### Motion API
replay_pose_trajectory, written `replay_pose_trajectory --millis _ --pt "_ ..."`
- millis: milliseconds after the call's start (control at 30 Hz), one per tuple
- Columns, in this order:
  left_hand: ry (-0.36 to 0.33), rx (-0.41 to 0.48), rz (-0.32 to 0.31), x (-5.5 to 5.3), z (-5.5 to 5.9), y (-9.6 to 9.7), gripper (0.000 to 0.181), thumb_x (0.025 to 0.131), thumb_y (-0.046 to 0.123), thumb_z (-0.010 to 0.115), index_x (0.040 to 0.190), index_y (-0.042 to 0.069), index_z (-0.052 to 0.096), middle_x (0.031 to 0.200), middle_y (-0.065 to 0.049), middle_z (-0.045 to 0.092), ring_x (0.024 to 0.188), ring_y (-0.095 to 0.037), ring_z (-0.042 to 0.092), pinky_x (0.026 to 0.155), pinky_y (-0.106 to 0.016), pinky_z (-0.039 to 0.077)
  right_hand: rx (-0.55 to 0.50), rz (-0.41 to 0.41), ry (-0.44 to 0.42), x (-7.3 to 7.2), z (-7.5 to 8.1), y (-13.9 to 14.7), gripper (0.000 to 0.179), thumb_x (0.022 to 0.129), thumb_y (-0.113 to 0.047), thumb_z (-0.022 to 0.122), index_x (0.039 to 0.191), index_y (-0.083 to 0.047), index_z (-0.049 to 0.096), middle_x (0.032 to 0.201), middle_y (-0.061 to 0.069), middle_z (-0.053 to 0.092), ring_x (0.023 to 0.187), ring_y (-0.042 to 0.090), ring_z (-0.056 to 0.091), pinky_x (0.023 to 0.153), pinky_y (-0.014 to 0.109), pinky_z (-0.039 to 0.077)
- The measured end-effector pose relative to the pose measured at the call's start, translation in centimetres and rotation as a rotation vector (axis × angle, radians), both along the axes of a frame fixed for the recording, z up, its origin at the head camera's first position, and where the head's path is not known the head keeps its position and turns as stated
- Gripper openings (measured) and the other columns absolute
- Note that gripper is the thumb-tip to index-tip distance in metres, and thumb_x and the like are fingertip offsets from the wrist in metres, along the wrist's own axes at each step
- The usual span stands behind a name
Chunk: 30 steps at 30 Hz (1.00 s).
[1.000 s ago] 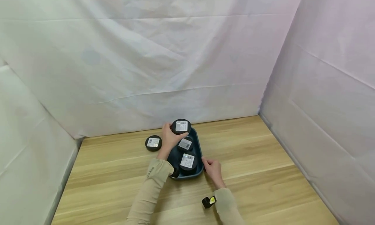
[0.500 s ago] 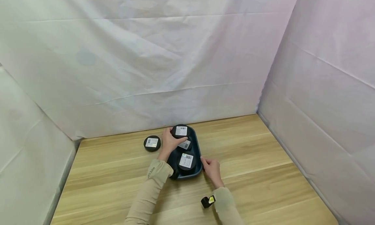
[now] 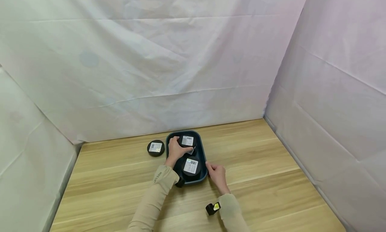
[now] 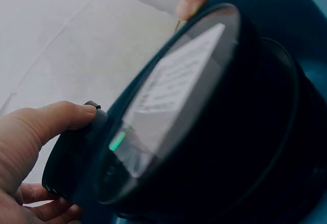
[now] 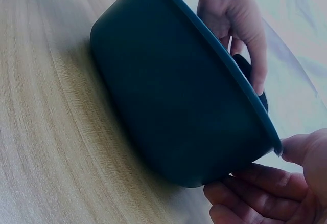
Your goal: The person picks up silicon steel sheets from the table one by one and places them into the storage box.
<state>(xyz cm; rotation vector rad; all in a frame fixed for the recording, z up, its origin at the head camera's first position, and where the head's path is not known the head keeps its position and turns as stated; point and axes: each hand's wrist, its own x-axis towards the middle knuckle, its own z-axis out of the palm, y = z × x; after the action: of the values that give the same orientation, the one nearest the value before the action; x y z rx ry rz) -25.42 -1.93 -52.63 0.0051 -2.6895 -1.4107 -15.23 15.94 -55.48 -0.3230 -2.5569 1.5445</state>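
My left hand (image 3: pixel 175 150) grips a round black tub (image 3: pixel 187 140) with a white label, down inside the dark blue basin (image 3: pixel 203 155) at its far end. Under my left thumb, a second black tub (image 3: pixel 191 152) shows only in part. A third labelled tub (image 3: pixel 191 166) sits at the near end; in the left wrist view a labelled black tub (image 4: pixel 168 96) looms beside the gripped one (image 4: pixel 66 152). At the basin's right near corner, my right hand (image 3: pixel 218 175) pinches the rim between thumb and fingers, clearer in the right wrist view.
Another round black tub (image 3: pixel 155 148) with a white label lies on the wooden table (image 3: pixel 114 178), left of the basin. White cloth walls (image 3: pixel 150 74) close off the back and both sides. Each wrist carries a small black camera (image 3: pixel 212 208).
My left hand has lowered the black tub from above the basin's far rim into the basin, so that the far rim now shows. The right hand keeps its grip on the rim.
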Motion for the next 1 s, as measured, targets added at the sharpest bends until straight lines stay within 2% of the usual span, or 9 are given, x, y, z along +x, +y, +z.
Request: replay_pose_trajectory --millis 167,433,800,1000 --pt "-0.015 -0.006 -0.007 0.2 -0.5 -0.1 0.076 0.062 0.026 0.087 0.119 -0.007 0.05 0.113 -0.023 0.05 0.104 -0.036 0.05 0.091 -0.045 0.043 0.002 -0.002 -0.015 0.0 -0.1 -0.1 0.046 0.092 -0.024 0.061 0.052 -0.001 0.059 0.049 0.004 0.055 0.047 0.009 0.046 0.047 0.022 0.037" --pt "-0.017 0.01 -0.018 0.2 -1.0 -0.1 0.077 0.061 0.023 0.088 0.121 -0.008 0.049 0.114 -0.024 0.05 0.105 -0.037 0.05 0.091 -0.046 0.043 0.01 -0.008 -0.027 0.1 -0.2 -0.2 0.046 0.092 -0.026 0.061 0.054 0.001 0.062 0.049 0.0 0.054 0.048 0.008 0.046 0.048 0.021 0.037" --pt "-0.077 -0.013 -0.013 -0.2 -1.4 0.0 0.079 0.061 0.023 0.088 0.122 -0.007 0.049 0.116 -0.023 0.049 0.108 -0.036 0.048 0.093 -0.045 0.042 0.017 -0.009 -0.016 0.1 -0.1 -0.2 0.043 0.091 -0.024 0.062 0.056 0.001 0.064 0.049 0.001 0.054 0.048 0.008 0.046 0.049 0.023 0.039" --pt "-0.112 -0.032 -0.032 -0.3 -1.2 -0.1 0.08 0.062 0.024 0.088 0.123 -0.009 0.049 0.118 -0.025 0.05 0.11 -0.038 0.047 0.095 -0.046 0.041 -0.004 -0.015 -0.043 0.1 0.1 -0.3 0.04 0.092 -0.023 0.061 0.061 0.002 0.066 0.051 0.001 0.055 0.048 0.007 0.046 0.046 0.021 0.038"
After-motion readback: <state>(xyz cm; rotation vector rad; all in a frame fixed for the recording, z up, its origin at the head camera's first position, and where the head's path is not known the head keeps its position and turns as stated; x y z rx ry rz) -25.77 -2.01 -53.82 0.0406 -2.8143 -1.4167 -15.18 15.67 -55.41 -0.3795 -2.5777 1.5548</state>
